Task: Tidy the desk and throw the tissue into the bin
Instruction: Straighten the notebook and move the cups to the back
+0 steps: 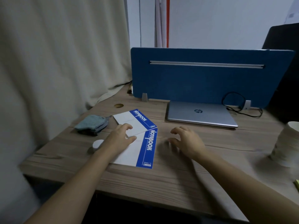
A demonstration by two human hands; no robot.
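Observation:
Two white notebooks with blue spines lie on the wooden desk (161, 183). The far notebook (129, 120) is angled left and overlaps the near notebook (140, 152). My left hand (120, 136) hovers over or rests on the spot where they meet, fingers curled and apart, gripping nothing. To the right of the notebooks, my right hand (187, 141) hangs just above the bare desk with fingers spread and empty. I see no tissue and no bin.
A folded grey-blue cloth (92, 123) lies at the left. A small white round lid or jar (97, 145) sits by my left wrist. A closed silver laptop (200, 114) lies before the blue divider panel (202, 78). A white paper cup stack (286, 143) stands at the right, with a black cable (234, 104) behind.

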